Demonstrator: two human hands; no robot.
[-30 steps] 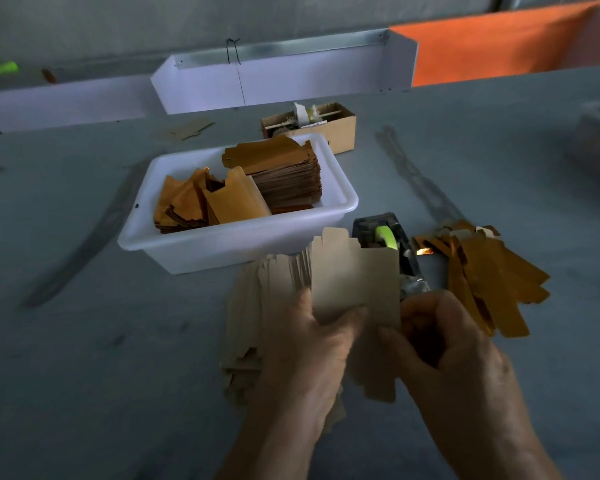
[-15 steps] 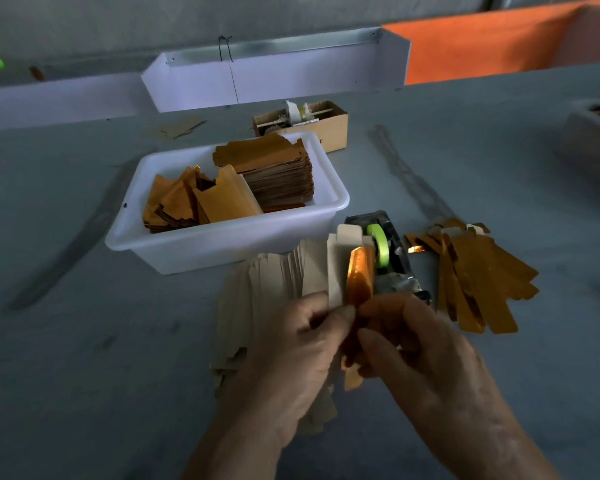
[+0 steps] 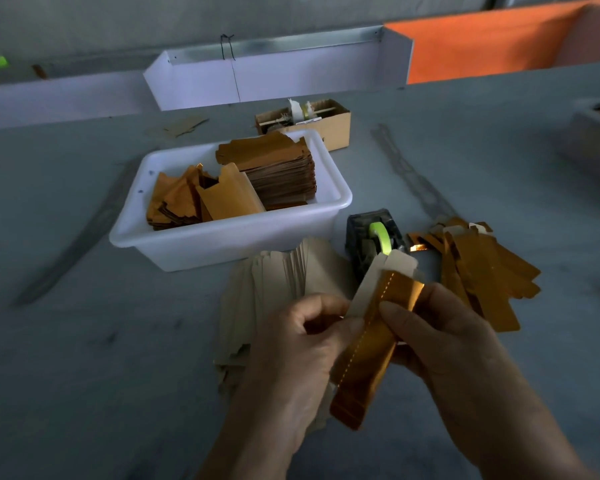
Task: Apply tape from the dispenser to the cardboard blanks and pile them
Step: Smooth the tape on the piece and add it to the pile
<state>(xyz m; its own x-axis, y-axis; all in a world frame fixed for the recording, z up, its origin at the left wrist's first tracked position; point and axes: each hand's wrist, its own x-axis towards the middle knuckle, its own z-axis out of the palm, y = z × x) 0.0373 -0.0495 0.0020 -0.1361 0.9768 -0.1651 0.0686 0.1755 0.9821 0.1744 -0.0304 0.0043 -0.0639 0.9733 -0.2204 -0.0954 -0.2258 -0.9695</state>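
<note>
Our right hand has its thumb curled over the gold face of the folded blank, fingers wrapped behind it, while our left hand pinches the blank's pale edge between thumb and curled fingers. The blank is held off the bench, its top flap just in front of the tape dispenser, whose green roll stands beside the white tub of more blanks. Pale untaped blanks fan out under our left hand; the finished pile lies toward the bench's right edge. We judge the fold could spring open if our thumbs slacken, and tape could land crooked across the seam. Half a second ago the blank stood edge-on and narrow; now it is turned, gold face up, and nearer the dispenser.
</note>
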